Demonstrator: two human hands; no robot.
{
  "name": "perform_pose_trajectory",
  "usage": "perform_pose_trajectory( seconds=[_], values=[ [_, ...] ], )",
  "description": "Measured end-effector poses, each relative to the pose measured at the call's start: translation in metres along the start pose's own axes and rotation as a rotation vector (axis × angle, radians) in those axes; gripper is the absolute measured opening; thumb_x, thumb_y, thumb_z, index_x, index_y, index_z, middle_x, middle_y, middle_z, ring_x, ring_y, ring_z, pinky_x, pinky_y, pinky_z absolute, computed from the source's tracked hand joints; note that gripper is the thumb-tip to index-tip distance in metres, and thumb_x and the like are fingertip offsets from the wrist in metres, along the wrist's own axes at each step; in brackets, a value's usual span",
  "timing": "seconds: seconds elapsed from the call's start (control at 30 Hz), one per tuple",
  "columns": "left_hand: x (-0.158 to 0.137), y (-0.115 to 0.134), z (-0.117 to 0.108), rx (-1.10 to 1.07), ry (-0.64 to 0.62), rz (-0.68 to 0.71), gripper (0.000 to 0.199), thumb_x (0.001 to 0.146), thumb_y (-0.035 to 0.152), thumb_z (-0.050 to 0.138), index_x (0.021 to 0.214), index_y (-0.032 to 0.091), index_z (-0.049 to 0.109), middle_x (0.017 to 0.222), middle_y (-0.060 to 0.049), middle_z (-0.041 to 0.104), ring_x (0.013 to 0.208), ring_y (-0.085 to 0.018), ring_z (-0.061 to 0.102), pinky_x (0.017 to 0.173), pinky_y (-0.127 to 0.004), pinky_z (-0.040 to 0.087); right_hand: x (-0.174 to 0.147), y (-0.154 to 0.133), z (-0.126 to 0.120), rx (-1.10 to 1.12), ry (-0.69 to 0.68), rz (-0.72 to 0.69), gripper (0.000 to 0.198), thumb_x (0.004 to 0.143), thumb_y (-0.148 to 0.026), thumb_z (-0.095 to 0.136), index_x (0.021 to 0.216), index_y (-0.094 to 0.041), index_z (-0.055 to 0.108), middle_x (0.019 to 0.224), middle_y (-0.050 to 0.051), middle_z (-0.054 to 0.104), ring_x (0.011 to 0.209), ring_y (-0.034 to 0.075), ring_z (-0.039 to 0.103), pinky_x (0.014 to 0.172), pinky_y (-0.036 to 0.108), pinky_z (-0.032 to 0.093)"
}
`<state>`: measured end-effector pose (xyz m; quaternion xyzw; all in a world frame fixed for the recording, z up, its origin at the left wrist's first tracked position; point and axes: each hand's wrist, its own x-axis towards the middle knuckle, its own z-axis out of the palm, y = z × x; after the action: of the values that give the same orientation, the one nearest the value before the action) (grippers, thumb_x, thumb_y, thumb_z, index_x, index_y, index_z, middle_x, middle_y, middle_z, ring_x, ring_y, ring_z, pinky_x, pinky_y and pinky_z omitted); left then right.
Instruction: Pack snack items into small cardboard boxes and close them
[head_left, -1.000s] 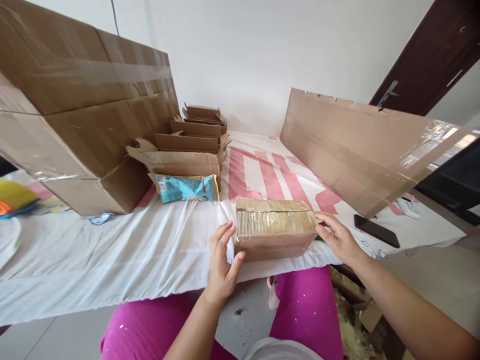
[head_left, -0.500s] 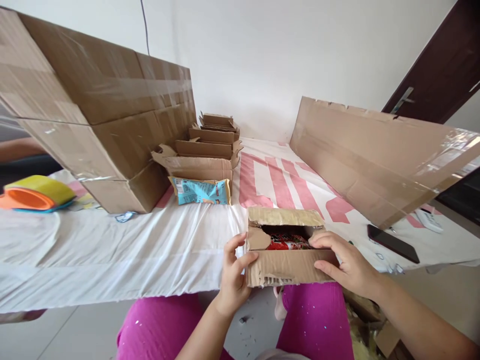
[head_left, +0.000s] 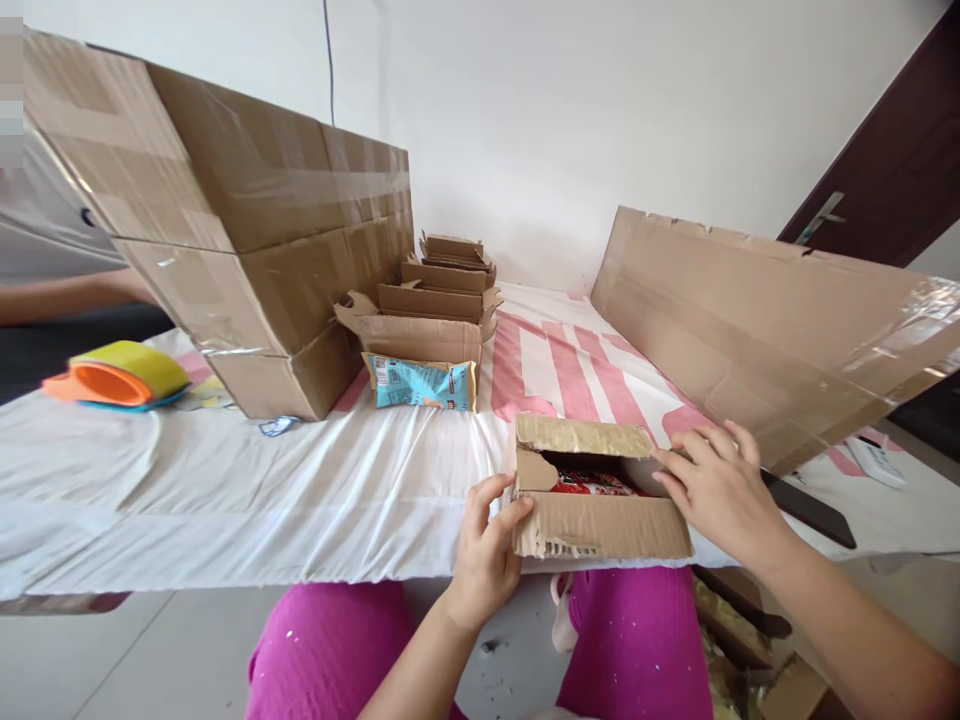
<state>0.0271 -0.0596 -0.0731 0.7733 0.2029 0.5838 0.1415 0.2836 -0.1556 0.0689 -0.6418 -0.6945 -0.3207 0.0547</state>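
Note:
A small cardboard box sits at the table's front edge with its top flaps parted. Inside it lies a red printed packet, partly hidden by the flaps. My left hand grips the box's left end, thumb on the front flap and fingers along the side. At the right end is my right hand, fingers spread, with the thumb and index finger at the box's edge; I cannot tell whether they touch it. A blue packet leans against a row of open cardboard boxes farther back.
Taped cartons are stacked at the left, and a large cardboard panel stands at the right. A black phone lies beside my right hand. Yellow and orange rolled sheets lie at the left, near another person's arm.
My right hand has let go of the box's right end and moved up and right, its fingers spreading. My left hand keeps its hold. The view has shifted slightly left.

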Motion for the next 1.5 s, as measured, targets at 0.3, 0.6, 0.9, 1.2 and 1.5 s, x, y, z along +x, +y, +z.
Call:
perform_pose_trajectory(
  seconds=[0.3, 0.6, 0.9, 1.2, 1.5],
  values=[
    [0.0, 0.001, -0.001, -0.001, -0.022, -0.015, 0.057, 0.072, -0.005, 0.044, 0.121, 0.022, 0.05, 0.129, -0.013, 0.045, 0.117, -0.024, 0.049, 0.091, -0.041, 0.051, 0.007, -0.006, 0.007, 0.197, -0.061, -0.158, 0.018, 0.091, -0.026, 0.055, 0.084, -0.021, 0.071, 0.081, 0.004, 0.061, 0.079, 0.018, 0.053, 0.076, 0.033, 0.042],
    [-0.001, -0.001, 0.0, -0.027, -0.05, -0.047, 0.054, 0.077, -0.003, 0.045, 0.125, 0.024, 0.047, 0.129, -0.013, 0.046, 0.117, -0.023, 0.049, 0.091, -0.043, 0.05, 0.017, -0.003, 0.01, 0.025, -0.051, -0.013, 0.039, 0.089, -0.028, 0.051, 0.125, -0.017, 0.06, 0.119, 0.016, 0.061, 0.107, 0.033, 0.054, 0.085, 0.049, 0.045],
    [0.0, 0.001, 0.0, -0.003, -0.081, -0.045, 0.044, 0.084, 0.002, 0.047, 0.122, 0.023, 0.052, 0.127, -0.013, 0.052, 0.113, -0.022, 0.053, 0.091, -0.041, 0.05, 0.02, 0.039, 0.037, 0.19, 0.028, 0.157, 0.025, 0.085, -0.02, 0.049, 0.095, -0.022, 0.072, 0.095, 0.006, 0.068, 0.085, 0.022, 0.061, 0.076, 0.037, 0.049],
    [0.001, 0.004, -0.001, -0.048, -0.062, -0.039, 0.043, 0.082, 0.003, 0.049, 0.12, 0.023, 0.052, 0.125, -0.013, 0.052, 0.105, -0.022, 0.055, 0.085, -0.04, 0.052, 0.031, 0.001, 0.029, 0.387, -0.242, -0.035, 0.036, 0.088, -0.029, 0.057, 0.123, -0.025, 0.063, 0.103, 0.004, 0.073, 0.087, 0.021, 0.068, 0.074, 0.035, 0.053],
    [-0.004, -0.004, 0.003, -0.135, -0.093, -0.117, 0.061, 0.081, 0.011, 0.055, 0.138, 0.023, 0.035, 0.129, -0.016, 0.047, 0.121, -0.026, 0.049, 0.094, -0.047, 0.05, 0.059, 0.003, 0.045, 0.503, -0.625, -0.218, 0.027, 0.076, -0.028, 0.067, 0.101, -0.031, 0.074, 0.098, 0.002, 0.076, 0.082, 0.023, 0.072, 0.067, 0.031, 0.054]
  ],
)
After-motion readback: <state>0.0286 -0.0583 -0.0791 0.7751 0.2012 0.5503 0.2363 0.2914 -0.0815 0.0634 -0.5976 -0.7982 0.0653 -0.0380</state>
